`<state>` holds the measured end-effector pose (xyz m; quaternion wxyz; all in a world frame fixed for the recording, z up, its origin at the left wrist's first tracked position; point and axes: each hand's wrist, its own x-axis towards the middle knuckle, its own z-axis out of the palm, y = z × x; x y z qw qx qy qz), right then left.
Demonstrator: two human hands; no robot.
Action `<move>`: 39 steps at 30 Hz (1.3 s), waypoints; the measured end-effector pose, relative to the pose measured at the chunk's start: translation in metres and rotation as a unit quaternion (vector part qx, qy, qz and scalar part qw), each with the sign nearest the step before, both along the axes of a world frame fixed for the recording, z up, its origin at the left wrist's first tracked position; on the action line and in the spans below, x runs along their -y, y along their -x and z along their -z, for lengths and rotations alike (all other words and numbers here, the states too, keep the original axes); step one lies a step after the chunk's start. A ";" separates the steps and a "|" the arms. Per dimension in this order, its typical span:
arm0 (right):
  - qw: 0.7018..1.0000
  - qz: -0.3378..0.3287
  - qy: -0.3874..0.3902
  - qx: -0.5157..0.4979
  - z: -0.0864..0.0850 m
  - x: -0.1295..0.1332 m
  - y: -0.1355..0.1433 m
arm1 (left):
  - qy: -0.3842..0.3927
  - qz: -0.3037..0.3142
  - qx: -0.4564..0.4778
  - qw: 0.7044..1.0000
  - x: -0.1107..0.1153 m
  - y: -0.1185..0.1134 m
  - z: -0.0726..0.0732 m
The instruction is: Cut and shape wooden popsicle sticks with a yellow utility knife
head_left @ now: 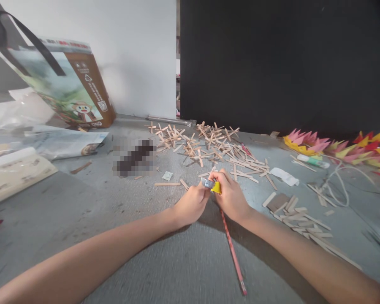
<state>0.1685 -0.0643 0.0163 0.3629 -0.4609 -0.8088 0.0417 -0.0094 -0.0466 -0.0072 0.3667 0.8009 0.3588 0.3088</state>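
Observation:
My left hand (193, 203) is closed on a small silver-and-yellow tube (208, 183), in front of the middle of the table. My right hand (232, 196) is closed at the tube's yellow end (216, 187), its fingers meeting those of my left hand. A pale thin tip sticks up between the hands; I cannot make out what it belongs to. Below my right hand lies a red patterned pencil (232, 249), its eraser end towards me. Just beyond the hands are loose wooden craft sticks (245, 164) and a pile of sticks joined into crosses (199, 154).
A large printed bag (82, 84) stands at back left, with plastic packaging (19, 169) before it. More craft sticks (300, 219) lie at right, near a white cable (332, 190), a glue stick (313, 161) and colourful folded-paper pieces (307, 141). A black panel (285, 63) rises behind.

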 end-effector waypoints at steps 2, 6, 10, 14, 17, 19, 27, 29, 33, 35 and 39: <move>1.000 -0.002 0.009 -0.001 0.001 0.000 0.000 | 0.001 0.001 -0.004 1.000 0.000 0.000 0.000; 1.000 -0.003 0.019 -0.014 0.002 0.000 0.000 | 0.005 0.003 0.007 1.000 0.001 0.000 -0.002; 0.999 -0.006 0.030 -0.026 0.003 0.001 0.001 | 0.004 0.018 0.048 0.999 0.001 -0.002 -0.004; 0.998 -0.025 0.037 -0.051 0.007 0.001 0.001 | 0.041 0.007 0.111 0.993 0.001 -0.002 -0.004; 0.996 -0.035 0.030 -0.080 0.013 0.002 -0.001 | 0.066 -0.022 0.126 0.990 0.001 -0.002 -0.005; 0.994 -0.041 0.025 -0.097 0.017 0.003 -0.002 | 0.075 -0.031 0.124 0.989 0.001 -0.002 -0.006; 0.991 -0.040 -0.004 -0.127 0.020 0.004 -0.003 | 0.102 -0.037 0.153 0.982 0.001 -0.005 -0.007; 0.990 -0.030 -0.009 -0.137 0.020 0.003 -0.003 | 0.107 -0.035 0.158 0.981 0.001 -0.005 -0.005; 0.987 -0.020 -0.024 -0.155 0.019 0.001 -0.002 | 0.132 -0.023 0.196 0.971 0.001 -0.006 -0.003; 0.986 -0.011 -0.031 -0.162 0.018 0.000 -0.002 | 0.151 -0.015 0.213 0.965 0.001 -0.007 -0.002; 0.983 0.011 -0.022 -0.183 0.013 -0.002 -0.001 | 0.144 -0.006 0.191 0.971 0.000 -0.006 0.000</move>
